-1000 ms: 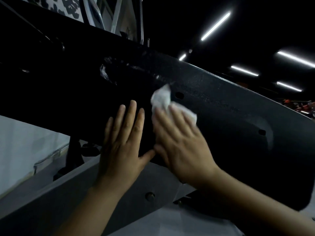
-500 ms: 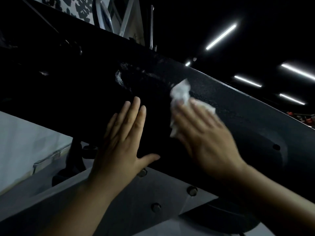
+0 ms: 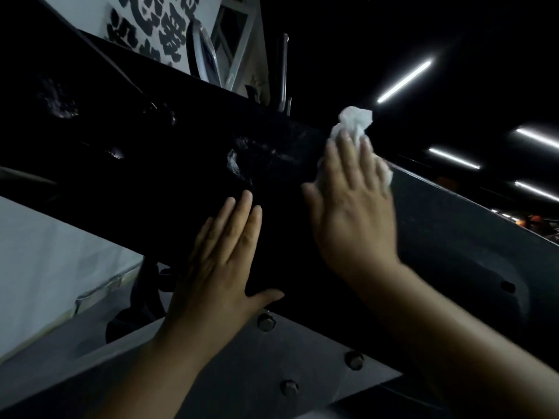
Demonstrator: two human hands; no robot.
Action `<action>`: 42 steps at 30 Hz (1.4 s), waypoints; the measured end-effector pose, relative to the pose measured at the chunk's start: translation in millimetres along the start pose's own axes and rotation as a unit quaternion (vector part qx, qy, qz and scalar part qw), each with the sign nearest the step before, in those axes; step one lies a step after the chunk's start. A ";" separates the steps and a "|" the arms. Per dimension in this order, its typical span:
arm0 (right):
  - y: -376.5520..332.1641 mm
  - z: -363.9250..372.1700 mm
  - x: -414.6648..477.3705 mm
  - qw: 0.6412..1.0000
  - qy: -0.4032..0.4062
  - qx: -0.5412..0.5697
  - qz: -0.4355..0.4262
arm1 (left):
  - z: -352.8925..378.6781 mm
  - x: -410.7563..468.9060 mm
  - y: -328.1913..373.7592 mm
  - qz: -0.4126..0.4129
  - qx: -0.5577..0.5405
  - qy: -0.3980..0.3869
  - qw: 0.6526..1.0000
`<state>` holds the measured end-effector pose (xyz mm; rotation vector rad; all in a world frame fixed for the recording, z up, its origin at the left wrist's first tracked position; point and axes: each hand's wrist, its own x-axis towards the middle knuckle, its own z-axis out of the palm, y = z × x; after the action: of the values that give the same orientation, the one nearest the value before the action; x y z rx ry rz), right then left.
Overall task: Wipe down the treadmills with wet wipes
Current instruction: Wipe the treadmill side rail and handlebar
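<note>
A wide black treadmill panel (image 3: 453, 231) slants across the view from upper left to lower right, with pale smears near its middle. My right hand (image 3: 354, 207) presses a crumpled white wet wipe (image 3: 354, 122) flat against the panel's upper edge; the wipe sticks out above my fingertips. My left hand (image 3: 220, 267) lies flat on the panel lower down, fingers spread, holding nothing. The two hands are a short gap apart.
A grey metal bracket (image 3: 242, 373) with three bolts runs below the panel. A white wall with black lettering (image 3: 151, 28) and a metal frame stand behind at the top. Ceiling strip lights (image 3: 402, 83) glow at the right. The scene is dim.
My right hand has slid the wipe up and to the right, from the panel's middle to its upper edge. The left hand has stayed flat on the panel.
</note>
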<state>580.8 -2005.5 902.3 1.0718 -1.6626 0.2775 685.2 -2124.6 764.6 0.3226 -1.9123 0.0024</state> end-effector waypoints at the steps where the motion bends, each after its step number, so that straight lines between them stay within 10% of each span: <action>1: -15.3 6.0 -2.5 1.000 -0.006 -0.005 -0.028 | 0.2 -0.9 -0.8 -0.003 -0.003 0.002 1.000; 6: -11.4 14.3 -51.3 0.962 -0.066 -0.075 -0.253 | -8.1 -1.3 -16.3 -0.030 -0.012 0.011 0.999; 11: -38.6 8.7 20.4 0.998 0.010 0.004 -0.054 | -11.6 -1.0 -25.4 -0.020 -0.003 0.008 1.000; 17: -54.7 28.2 -16.3 0.955 -0.037 -0.052 -0.290 | -15.9 -4.6 -46.4 -0.067 -0.029 0.038 0.997; 23: -74.6 18.1 37.5 0.993 0.008 0.005 -0.115 | -18.0 -6.7 -52.6 -0.063 -0.030 0.026 0.997; 29: -49.3 30.3 -31.2 0.933 -0.063 -0.077 -0.346 | -21.2 -13.7 -62.6 -0.054 -0.027 0.023 0.998; 35: -80.7 14.7 54.4 0.994 -0.008 -0.010 -0.113 | -18.7 -18.7 -67.0 -0.059 -0.014 0.028 0.998; 42: -57.5 44.1 -55.1 0.922 -0.067 -0.083 -0.372 | -19.9 -27.1 -77.6 -0.063 0.002 0.028 0.998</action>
<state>596.0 -2038.9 819.0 1.5232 -1.2478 -0.4328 729.6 -2190.1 734.9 0.4416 -1.8332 -0.0681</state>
